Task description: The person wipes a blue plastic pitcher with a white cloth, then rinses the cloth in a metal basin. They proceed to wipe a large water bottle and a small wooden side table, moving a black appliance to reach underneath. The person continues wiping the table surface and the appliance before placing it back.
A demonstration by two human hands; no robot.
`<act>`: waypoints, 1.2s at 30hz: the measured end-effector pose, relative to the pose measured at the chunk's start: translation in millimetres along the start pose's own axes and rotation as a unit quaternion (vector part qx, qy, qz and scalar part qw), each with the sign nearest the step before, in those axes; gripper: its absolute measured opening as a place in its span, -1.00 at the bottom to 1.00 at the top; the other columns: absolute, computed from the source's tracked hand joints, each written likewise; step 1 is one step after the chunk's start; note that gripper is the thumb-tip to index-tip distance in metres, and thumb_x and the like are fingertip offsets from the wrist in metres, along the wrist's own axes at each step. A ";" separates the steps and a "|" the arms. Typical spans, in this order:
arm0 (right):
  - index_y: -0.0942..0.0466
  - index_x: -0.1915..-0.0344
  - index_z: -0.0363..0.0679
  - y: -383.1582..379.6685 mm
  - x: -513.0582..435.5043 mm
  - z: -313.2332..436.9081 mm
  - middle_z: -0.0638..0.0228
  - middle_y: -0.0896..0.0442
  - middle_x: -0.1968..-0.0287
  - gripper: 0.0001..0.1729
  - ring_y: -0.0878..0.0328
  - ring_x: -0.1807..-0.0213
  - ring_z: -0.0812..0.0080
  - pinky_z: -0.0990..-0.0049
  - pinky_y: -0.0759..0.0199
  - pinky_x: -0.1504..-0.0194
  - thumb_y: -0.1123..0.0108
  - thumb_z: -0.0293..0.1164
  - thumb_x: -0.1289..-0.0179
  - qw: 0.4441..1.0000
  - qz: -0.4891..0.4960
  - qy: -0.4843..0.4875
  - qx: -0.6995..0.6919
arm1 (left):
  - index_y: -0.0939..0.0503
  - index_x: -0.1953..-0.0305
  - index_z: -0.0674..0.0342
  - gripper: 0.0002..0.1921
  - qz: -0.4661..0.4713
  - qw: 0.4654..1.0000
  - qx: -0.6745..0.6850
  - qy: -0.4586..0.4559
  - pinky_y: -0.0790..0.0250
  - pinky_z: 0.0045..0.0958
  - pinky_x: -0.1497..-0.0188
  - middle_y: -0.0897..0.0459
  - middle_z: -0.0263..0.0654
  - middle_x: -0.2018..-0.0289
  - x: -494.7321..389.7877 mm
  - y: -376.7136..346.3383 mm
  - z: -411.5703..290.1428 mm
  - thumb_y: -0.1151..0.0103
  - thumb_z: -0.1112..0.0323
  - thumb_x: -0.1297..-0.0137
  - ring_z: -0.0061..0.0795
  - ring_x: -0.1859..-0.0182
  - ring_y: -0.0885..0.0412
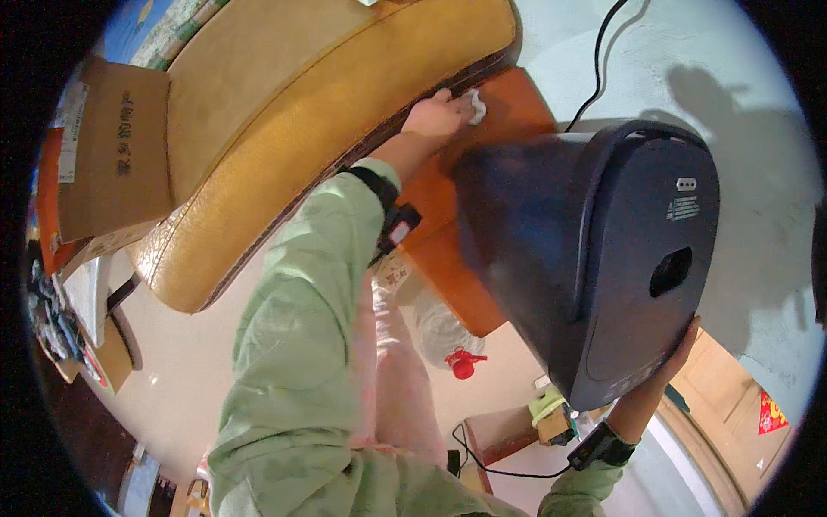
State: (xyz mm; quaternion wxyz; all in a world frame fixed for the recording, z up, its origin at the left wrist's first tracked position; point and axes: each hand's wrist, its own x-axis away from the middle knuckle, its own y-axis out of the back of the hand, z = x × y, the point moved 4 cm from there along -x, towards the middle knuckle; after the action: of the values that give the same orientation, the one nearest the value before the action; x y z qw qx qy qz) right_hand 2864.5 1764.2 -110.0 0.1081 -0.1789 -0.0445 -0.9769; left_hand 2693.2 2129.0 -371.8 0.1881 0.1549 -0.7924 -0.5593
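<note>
My left hand (439,116) reaches out over an orange-brown wooden surface (517,103), beside the tan leather sofa arm (362,97). A crumpled white tissue or cloth (477,107) is held in its fingers against the wood. My right hand (678,362) grips the lower edge of a large dark household appliance (536,213), its palm mostly hidden behind the casing. The appliance's broad panel bears printed writing, a small light oval fitting and a dark opening. Its far end is over the wooden surface; whether it rests there I cannot tell.
A cardboard box (123,155) sits against the sofa at left. Below the wooden surface, a clear plastic bottle (446,323) with a red cap (464,365) stands on the floor. A black cord (597,64) runs along the pale wall. Another cable (517,475) leads to my right wrist strap.
</note>
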 end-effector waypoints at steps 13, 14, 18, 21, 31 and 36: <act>-0.28 -0.22 -0.21 -5.3 13.4 -4.4 0.17 -0.38 -0.19 -0.33 -0.30 -0.19 0.19 0.29 -0.13 -0.25 0.18 0.06 -0.34 0.997 -0.003 -0.059 -0.058 | -0.58 0.07 0.10 -0.71 -0.170 0.839 0.421 0.299 -0.44 -0.46 0.19 -0.61 -0.22 0.09 248.4 -32.8 12.4 -0.03 0.42 -0.16 -0.36 0.23 -0.58; -0.28 -0.21 -0.22 0.9 18.5 -10.3 0.15 -0.38 -0.19 -0.30 -0.30 -0.19 0.15 0.25 -0.15 -0.23 0.20 0.10 -0.33 0.992 -0.015 -0.080 -0.097 | -0.56 0.08 0.14 -0.74 -0.133 0.766 0.441 0.447 -0.42 -0.46 0.22 -0.62 -0.16 0.17 255.1 -44.8 21.4 0.05 0.29 -0.27 -0.38 0.26 -0.59; -0.23 -0.24 -0.20 52.8 82.5 -70.8 0.17 -0.39 -0.18 -0.32 -0.35 -0.16 0.20 0.29 -0.22 -0.19 0.18 0.08 -0.34 0.960 -0.107 -0.196 -0.168 | -0.51 0.08 0.10 -0.64 -0.256 0.275 0.757 0.534 -0.40 -0.39 0.36 -0.59 -0.36 0.31 244.4 -81.9 28.3 0.12 0.02 -0.30 -0.43 0.26 -0.56; -0.24 -0.23 -0.21 106.9 148.1 -156.0 0.17 -0.40 -0.17 -0.32 -0.36 -0.15 0.20 0.29 -0.23 -0.18 0.17 0.07 -0.34 0.926 -0.164 -0.314 -0.127 | -0.51 0.16 0.07 -0.68 -0.238 0.250 0.828 0.441 -0.37 -0.45 0.37 -0.58 -0.38 0.31 218.6 -92.7 36.0 0.15 0.03 -0.31 -0.40 0.34 -0.54; -0.26 -0.21 -0.24 148.6 185.8 -289.0 0.17 -0.43 -0.13 -0.33 -0.39 -0.11 0.22 0.30 -0.25 -0.15 0.16 0.05 -0.34 0.893 -0.135 -0.425 -0.061 | -0.45 0.00 0.06 -0.62 -0.100 0.477 0.721 0.492 -0.40 -0.16 0.03 -0.52 -0.35 0.07 203.6 -75.5 49.5 -0.19 0.09 -0.20 -0.39 0.04 -0.51; -0.27 -0.20 -0.26 141.6 175.5 -299.7 0.17 -0.45 -0.11 -0.34 -0.40 -0.10 0.22 0.31 -0.26 -0.14 0.15 0.04 -0.35 0.896 -0.118 -0.426 -0.050 | -0.45 0.00 0.05 -0.60 -0.085 0.473 0.738 0.474 -0.42 -0.19 0.08 -0.54 -0.35 0.11 200.6 -71.0 47.5 -0.22 0.07 -0.18 -0.40 0.09 -0.52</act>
State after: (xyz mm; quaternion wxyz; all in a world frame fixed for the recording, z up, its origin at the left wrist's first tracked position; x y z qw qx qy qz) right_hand 2634.6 1554.6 -319.4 -0.0459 -0.5766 -0.0583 -0.8137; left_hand 2496.5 2053.7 -428.3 0.3026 0.5444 -0.6852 0.3776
